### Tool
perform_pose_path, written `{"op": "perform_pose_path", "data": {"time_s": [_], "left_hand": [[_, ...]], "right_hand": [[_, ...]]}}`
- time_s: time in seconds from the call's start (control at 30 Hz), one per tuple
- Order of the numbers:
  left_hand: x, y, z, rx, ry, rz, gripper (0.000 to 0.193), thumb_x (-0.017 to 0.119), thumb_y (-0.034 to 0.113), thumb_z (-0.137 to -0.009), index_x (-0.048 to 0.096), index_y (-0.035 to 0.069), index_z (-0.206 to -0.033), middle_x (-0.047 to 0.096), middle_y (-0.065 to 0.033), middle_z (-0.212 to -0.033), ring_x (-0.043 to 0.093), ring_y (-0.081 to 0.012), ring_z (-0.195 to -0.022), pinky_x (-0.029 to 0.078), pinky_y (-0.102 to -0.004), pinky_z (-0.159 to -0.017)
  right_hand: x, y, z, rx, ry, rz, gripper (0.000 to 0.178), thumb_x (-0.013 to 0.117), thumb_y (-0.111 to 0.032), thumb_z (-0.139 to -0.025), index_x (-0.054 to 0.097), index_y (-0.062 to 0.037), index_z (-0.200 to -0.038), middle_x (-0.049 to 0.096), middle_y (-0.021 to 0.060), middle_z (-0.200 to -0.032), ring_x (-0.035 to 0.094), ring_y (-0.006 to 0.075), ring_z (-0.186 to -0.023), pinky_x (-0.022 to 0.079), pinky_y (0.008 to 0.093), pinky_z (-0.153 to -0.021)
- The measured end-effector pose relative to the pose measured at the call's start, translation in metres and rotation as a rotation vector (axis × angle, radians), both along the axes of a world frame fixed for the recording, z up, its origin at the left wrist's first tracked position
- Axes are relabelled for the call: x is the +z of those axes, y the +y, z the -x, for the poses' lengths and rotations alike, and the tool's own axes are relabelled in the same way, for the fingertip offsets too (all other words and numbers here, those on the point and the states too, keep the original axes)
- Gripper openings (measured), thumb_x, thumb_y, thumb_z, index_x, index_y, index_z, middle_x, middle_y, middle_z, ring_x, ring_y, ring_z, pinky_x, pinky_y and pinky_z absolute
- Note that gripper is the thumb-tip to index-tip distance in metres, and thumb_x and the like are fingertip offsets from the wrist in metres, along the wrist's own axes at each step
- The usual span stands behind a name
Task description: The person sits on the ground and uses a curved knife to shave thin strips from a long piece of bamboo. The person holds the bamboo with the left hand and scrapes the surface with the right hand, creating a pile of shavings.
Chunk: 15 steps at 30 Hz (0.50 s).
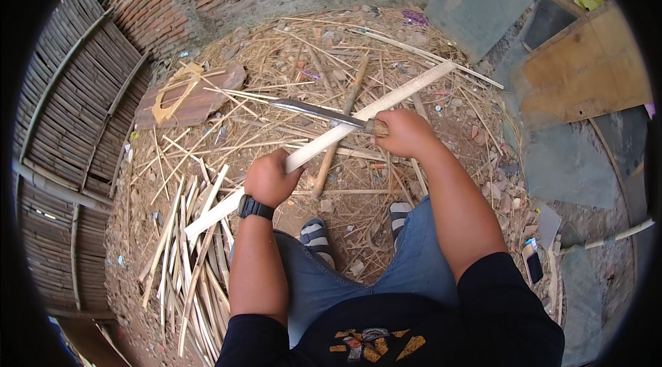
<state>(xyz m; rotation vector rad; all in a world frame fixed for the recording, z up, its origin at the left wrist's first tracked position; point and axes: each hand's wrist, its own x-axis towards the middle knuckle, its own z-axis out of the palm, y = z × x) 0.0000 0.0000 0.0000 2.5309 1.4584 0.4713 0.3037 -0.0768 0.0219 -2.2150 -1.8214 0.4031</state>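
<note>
Loose sticks lie all around.
From here I see left hand clasping a pale strip, right hand gripping a knife.

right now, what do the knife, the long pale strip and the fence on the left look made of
Knife: grey metal blade, likely steel, with a dull sheen; its handle looks like brown wood, though little shows.
Pale strip: bamboo or wood, unclear which; flat, light and apparently unpainted.
Fence: probably bamboo, weathered grey-brown, judging by its narrow, uneven slats.
</note>
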Motion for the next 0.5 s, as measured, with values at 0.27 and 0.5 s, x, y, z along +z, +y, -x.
{"op": "perform_pose_path", "data": {"time_s": [0.27,0.5], "left_hand": [[-0.0029,0.0023,0.0072,-0.011,-0.002,-0.027,0.043,0.086,0.046,-0.083,0.07,0.007,-0.086,0.072,-0.0153,-0.074,0.071,-0.0375,-0.071,0.057,-0.0482,-0.067],[-0.0013,0.0006,-0.0011,0.002,0.046,0.02,0.04,0.082,0.046,-0.085,0.07,0.008,-0.09,0.074,-0.0173,-0.08,0.074,-0.0387,-0.079,0.059,-0.05,-0.071]], "right_hand": [[-0.0072,0.0023,0.0098,0.019,0.023,-0.037,0.052,0.084,-0.039,-0.083,0.073,-0.0122,-0.127,0.075,0.0183,-0.114,0.071,0.0375,-0.109,0.056,0.0481,-0.094],[-0.0086,0.0018,0.0082,0.017,0.014,-0.042,0.049,0.084,-0.039,-0.083,0.074,-0.0114,-0.123,0.076,0.0179,-0.111,0.071,0.0377,-0.107,0.056,0.0481,-0.094]]}}
